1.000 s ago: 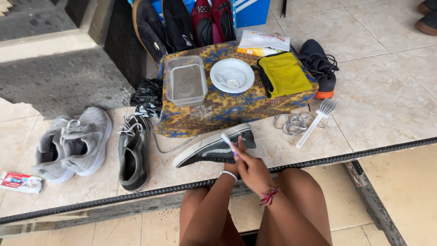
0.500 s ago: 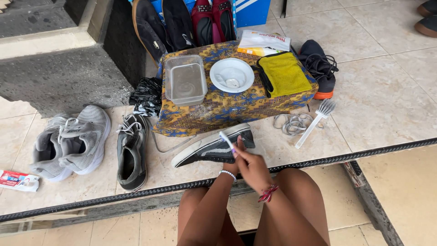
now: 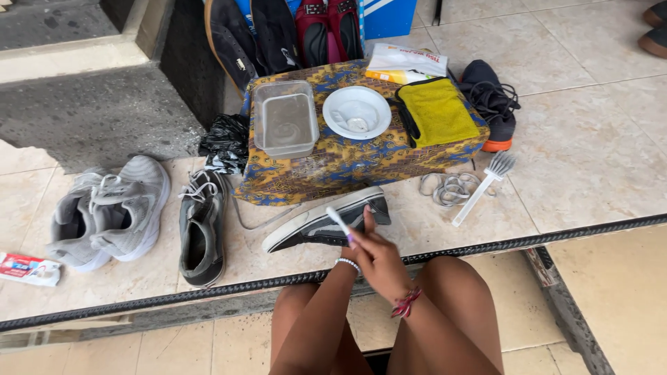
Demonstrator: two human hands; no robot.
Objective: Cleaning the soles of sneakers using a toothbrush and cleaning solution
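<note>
Beyond my hands stands the low box point(image 3: 333, 170) draped in blue and yellow patterned cloth, just where it stood a second ago, and on top of it the clear plastic tub point(image 3: 285, 125), the white bowl point(image 3: 356, 112) and the yellow cloth point(image 3: 438, 111) have not shifted. Off to my left, well apart from my hands, the pair of grey sneakers point(image 3: 111, 208) and the single dark sneaker point(image 3: 201, 226) lie as before. Right in front of my hands, touching them, lies the black slip-on shoe point(image 3: 316, 223) on its side on the tiles, toe pointing left; it sits at the same spot and angle as in the earlier frames. My right hand point(image 3: 379, 260) is closed around a small white toothbrush point(image 3: 340, 223), whose head rests against the side of the shoe; compared with a second ago the brush has slid a little along the shoe but little else has changed. My left hand point(image 3: 347, 253) is mostly hidden behind the right one, only the wrist with a bead bracelet showing, so I cannot tell whether it is open or gripping the shoe. To the right of my hands, near but apart, the long white scrubbing brush point(image 3: 483, 184) lies across the coil of grey laces point(image 3: 448, 187), unmoved. Far to my left at the edge lies the small red and white tube box point(image 3: 28, 269), also unmoved.
</note>
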